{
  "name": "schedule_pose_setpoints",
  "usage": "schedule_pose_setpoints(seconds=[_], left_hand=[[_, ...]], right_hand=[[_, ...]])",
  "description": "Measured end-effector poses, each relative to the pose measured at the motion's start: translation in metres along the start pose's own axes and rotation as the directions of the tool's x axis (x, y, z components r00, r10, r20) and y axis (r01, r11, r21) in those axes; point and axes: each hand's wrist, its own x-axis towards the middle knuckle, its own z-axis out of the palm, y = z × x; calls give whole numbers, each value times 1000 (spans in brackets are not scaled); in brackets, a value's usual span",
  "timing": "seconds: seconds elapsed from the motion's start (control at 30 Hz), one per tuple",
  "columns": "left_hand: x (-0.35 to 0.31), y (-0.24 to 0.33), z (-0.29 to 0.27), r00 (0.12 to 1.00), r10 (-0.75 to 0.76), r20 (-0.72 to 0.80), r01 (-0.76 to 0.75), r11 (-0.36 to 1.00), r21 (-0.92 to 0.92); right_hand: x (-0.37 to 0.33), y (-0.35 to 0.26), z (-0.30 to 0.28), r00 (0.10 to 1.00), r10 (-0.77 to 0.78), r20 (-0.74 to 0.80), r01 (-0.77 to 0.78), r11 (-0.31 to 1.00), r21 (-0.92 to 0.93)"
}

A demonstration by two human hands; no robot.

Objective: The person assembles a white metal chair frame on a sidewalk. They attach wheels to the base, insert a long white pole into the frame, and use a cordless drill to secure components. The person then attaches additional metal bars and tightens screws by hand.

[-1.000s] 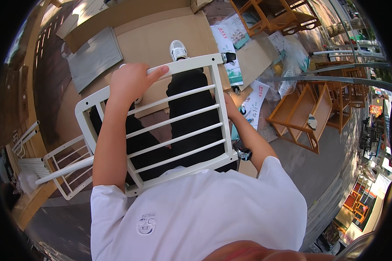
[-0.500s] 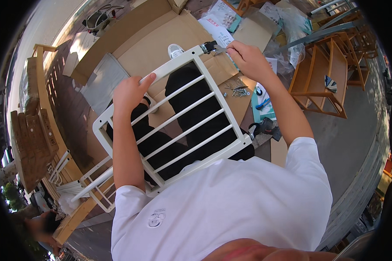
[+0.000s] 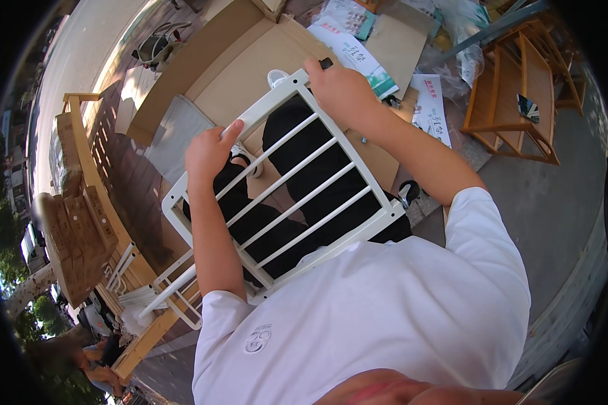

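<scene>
A white metal rack (image 3: 341,146) with parallel bars lies tilted across my lap, over black trousers. My left hand (image 3: 209,154) is closed round its far left rail, thumb on top. At the far right corner my right hand (image 3: 341,88) is closed round a caster, with a black bit of the caster (image 3: 325,63) poking out past the fingers. The hand hides most of this caster and anything else in the palm. Another black caster (image 3: 408,193) sticks out from the near right corner of the rack.
Flattened cardboard (image 3: 240,57) covers the ground ahead. Printed sheets (image 3: 358,54) and clear plastic bags (image 3: 463,50) lie at far right. Brown wooden shelving (image 3: 510,101) stands to the right. Boxes (image 3: 78,243), a timber rail (image 3: 101,196) and white tubes (image 3: 138,297) are at left.
My right hand has moved in from beside the corner to wrap round the caster; the flat metal tool seen at its fingers is now hidden. My left hand keeps its grip.
</scene>
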Motion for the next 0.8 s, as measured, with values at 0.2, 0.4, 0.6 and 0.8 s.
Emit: schedule_pose_setpoints(seconds=[0.2, 0.4, 0.6, 0.8], left_hand=[[0, -1, -2, 1000, 6, 8, -6, 999, 39], [0, -1, 5, 996, 61, -59, -58, 997, 56], [-6, 2, 0, 1000, 24, 8, -24, 999, 29], [-20, -5, -17, 1000, 20, 17, -20, 1000, -5]], right_hand=[[-2, 3, 14, 995, 51, -82, -42, 993, 108], [10, 14, 8, 998, -29, -64, 33, 998, 52], [24, 18, 9, 990, -126, -60, 136, 967, 217], [19, 48, 27, 869, -358, -342, 462, 834, 301]])
